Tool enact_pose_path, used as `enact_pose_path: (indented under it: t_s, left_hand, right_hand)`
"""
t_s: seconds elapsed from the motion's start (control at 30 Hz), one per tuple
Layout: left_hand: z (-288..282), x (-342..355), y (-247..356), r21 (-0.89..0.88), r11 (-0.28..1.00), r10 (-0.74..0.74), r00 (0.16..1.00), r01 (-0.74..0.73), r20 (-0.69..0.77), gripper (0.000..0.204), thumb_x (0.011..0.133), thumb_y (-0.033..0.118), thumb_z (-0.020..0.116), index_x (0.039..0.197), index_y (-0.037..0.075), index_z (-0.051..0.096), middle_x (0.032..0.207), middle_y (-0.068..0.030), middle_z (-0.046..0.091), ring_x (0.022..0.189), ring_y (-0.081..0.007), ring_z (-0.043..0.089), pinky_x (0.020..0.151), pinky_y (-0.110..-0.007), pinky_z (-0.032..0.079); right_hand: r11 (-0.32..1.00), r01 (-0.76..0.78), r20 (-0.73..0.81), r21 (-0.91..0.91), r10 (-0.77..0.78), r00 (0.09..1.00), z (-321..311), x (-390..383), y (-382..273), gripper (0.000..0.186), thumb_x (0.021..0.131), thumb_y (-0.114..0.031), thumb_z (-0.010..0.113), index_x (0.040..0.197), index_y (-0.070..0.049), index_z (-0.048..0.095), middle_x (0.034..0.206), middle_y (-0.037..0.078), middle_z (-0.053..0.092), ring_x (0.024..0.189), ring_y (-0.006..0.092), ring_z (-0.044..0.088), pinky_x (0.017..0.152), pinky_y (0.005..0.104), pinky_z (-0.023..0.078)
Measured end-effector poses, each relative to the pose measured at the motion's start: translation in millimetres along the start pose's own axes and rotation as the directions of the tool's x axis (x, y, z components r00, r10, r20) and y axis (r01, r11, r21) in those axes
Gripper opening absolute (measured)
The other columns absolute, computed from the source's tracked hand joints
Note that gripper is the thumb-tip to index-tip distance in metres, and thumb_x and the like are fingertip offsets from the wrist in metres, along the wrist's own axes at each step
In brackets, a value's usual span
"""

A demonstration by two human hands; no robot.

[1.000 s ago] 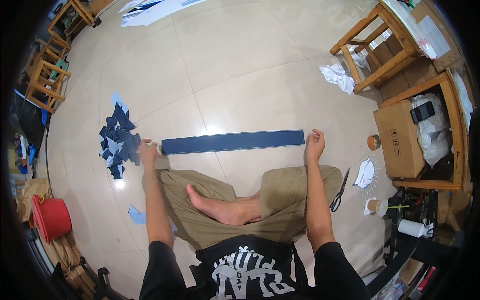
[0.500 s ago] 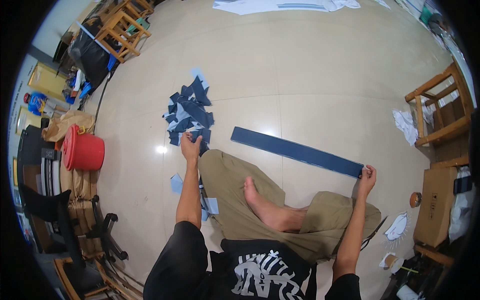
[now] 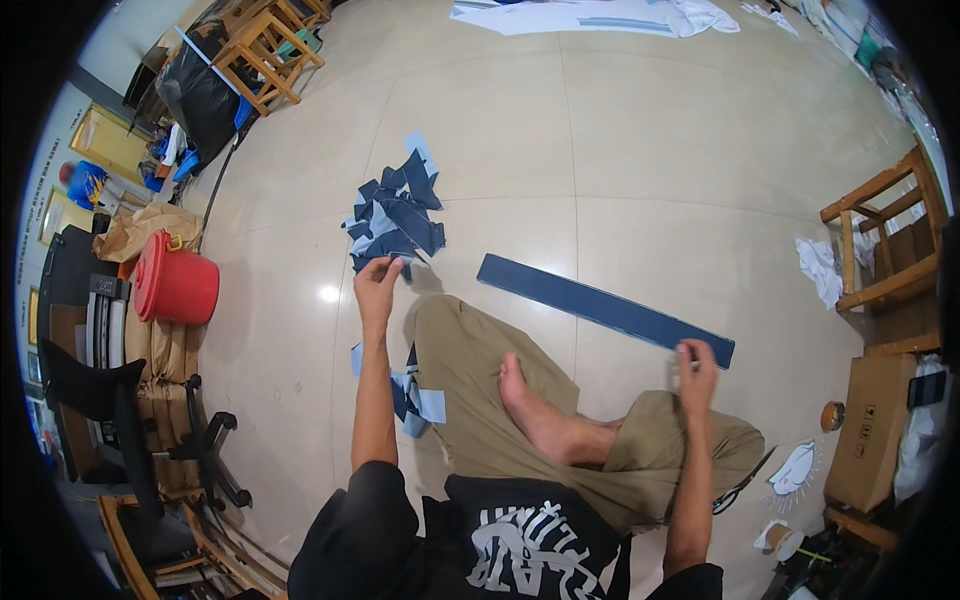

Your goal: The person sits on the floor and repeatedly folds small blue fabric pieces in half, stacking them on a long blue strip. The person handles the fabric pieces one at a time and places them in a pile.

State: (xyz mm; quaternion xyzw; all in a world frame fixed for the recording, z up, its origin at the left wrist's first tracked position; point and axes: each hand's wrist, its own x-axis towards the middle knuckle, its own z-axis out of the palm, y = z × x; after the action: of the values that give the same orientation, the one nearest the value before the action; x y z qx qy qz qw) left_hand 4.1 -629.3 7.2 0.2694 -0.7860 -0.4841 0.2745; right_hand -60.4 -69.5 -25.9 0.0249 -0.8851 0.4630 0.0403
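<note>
My left hand (image 3: 380, 275) has its fingers closed on a blue fabric scrap at the lower edge of a loose pile (image 3: 395, 210) of dark and light blue pieces on the tiled floor. A long, straight navy strip (image 3: 580, 300) lies slanting to the right of the pile. My right hand (image 3: 698, 365) hovers at the strip's right end, fingers loosely bent and apart. More blue pieces (image 3: 430, 405) lie by my left leg, beside my crossed legs in khaki trousers (image 3: 480, 360).
A red bucket (image 3: 180, 280), black chair (image 3: 90, 390) and wooden stools (image 3: 260, 60) line the left. Scissors (image 3: 730, 498), a tape roll (image 3: 832, 415), cardboard box (image 3: 865, 420) and wooden frame (image 3: 880, 240) are at the right. White sheets (image 3: 550, 15) lie beyond.
The view has turned left. My left hand has moved from beside the strip's left end to the pile. My right hand has drawn left and inward from the strip's right tip.
</note>
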Motion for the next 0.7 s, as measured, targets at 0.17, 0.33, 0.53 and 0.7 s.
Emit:
enact_pose_path:
  t_s: [0.17,0.33,0.53,0.7]
  left_hand:
    - [-25.5,-38.3,109.7,-0.541,0.808,-0.114,0.963,0.234,0.246,0.016,0.090,0.012,0.067,0.082,0.009,0.053,0.084,0.0005,0.061,0.078,-0.0067,0.056,0.075,-0.023,0.045]
    - [-39.0,-70.3,195.0,-0.525,0.826,0.020,0.921,0.204,0.390,0.015,0.093,0.011,0.061,0.086,0.009,0.048,0.117,-0.0274,0.066,0.094,-0.0147,0.063,0.086,-0.029,0.048]
    - [-29.8,-94.7,215.4,-0.480,0.840,-0.041,0.912,0.252,0.407,0.016,0.098,0.015,0.060,0.088,0.006,0.051,0.114,-0.0278,0.066,0.090,-0.0174,0.065,0.082,-0.030,0.052]
    - [-42.3,-109.6,224.9,-0.403,0.899,0.382,0.145,0.169,0.913,0.020,0.096,0.019,0.065,0.087,0.002,0.060,0.108,-0.0202,0.069,0.079,-0.0198,0.067,0.069,-0.029,0.051]
  right_hand:
    - [0.899,-0.181,0.508,0.399,-0.053,0.860,83.4,-57.4,-111.6,0.022,0.093,-0.018,0.066,0.108,-0.002,0.068,0.101,0.010,0.069,0.095,0.0196,0.065,0.084,0.0329,0.051]
    - [0.790,-0.117,0.721,0.602,-0.475,0.504,127.0,-81.1,-198.3,0.043,0.095,-0.029,0.064,0.130,-0.003,0.059,0.124,0.014,0.063,0.121,0.0220,0.056,0.104,0.0353,0.041]
    - [0.476,-0.705,0.797,0.526,-0.565,0.214,124.3,-74.2,-212.3,0.091,0.091,-0.075,0.034,0.151,-0.007,0.036,0.147,0.018,0.044,0.136,0.0285,0.045,0.108,0.0410,0.039]
    - [0.029,-0.897,0.759,0.441,-0.546,0.355,115.5,-76.5,-221.7,0.098,0.090,-0.079,0.026,0.156,-0.007,0.020,0.148,0.022,0.042,0.134,0.0311,0.046,0.107,0.0438,0.041]
